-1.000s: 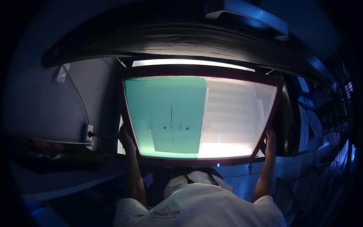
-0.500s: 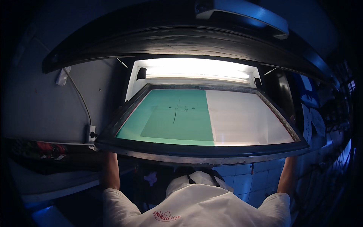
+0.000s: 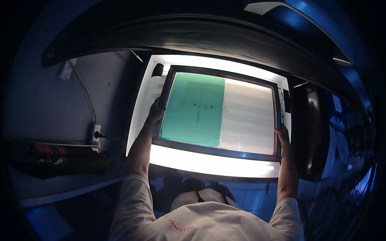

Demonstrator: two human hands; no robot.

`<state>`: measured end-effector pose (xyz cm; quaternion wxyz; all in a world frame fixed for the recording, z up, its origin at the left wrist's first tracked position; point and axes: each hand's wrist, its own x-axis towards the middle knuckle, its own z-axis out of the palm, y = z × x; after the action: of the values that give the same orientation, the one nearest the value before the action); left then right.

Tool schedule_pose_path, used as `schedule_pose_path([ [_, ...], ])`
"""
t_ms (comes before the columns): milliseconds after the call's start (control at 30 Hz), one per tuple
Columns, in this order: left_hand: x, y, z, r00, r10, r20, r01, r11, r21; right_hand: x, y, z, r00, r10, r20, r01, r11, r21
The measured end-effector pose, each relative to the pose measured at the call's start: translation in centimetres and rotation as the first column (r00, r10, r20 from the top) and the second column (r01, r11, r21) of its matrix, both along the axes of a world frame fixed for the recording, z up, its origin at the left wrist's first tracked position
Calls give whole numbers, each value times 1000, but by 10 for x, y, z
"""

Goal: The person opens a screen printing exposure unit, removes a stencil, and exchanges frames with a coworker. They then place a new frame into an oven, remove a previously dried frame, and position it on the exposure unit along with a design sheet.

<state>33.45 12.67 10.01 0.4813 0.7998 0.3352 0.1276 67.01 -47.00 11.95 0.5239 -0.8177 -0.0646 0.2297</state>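
A dark-rimmed screen printing frame (image 3: 249, 156) lies over a brightly lit exposure box (image 3: 209, 164). Its mesh is coated green (image 3: 193, 128) on the left half and pale on the right half. Small dark marks and a thin line show through the green part. My left hand (image 3: 156, 111) grips the frame's left side, fingers wrapped on the rim. On the opposite side my right hand (image 3: 283, 135) holds the right rim lower down, thumb over the edge. Whether the frame touches the glass I cannot tell.
A dark padded lid (image 3: 161, 40) stands raised over the box, held by thin struts at both sides. To the left, a white power socket (image 3: 96, 136) with a plug and cable hangs by a grey wall. Dark folded cloth (image 3: 60, 156) lies on a shelf at left.
The frame has moved away from me and down over the lit box, and now sits between its bright edges. Both hands, hidden under the frame before, now show at its sides.
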Motion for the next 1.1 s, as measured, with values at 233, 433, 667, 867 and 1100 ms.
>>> schedule_pose_path([
  [233, -3, 1, -26, 985, 147, -86, -110, 935, 338, -1, 17, -29, 997, -8, 76, 12, 998, -55],
  [433, 21, -9, -3, 988, 79, -134, -62, 990, 129, 17, -7, -52, 981, -47, 186, 73, 988, -139],
  [667, 5, -7, -16, 991, 125, -44, -93, 895, 437, 7, 9, -40, 996, 2, 88, 6, 995, -95],
  [867, 1, -1, -19, 997, 80, -4, -75, 950, 304, 3, 6, -45, 994, -95, 50, 97, 995, -35],
  [1100, 0, 8, -35, 996, 47, 73, -63, 971, 231, 10, 3, -48, 994, -112, -15, 112, 994, -9],
])
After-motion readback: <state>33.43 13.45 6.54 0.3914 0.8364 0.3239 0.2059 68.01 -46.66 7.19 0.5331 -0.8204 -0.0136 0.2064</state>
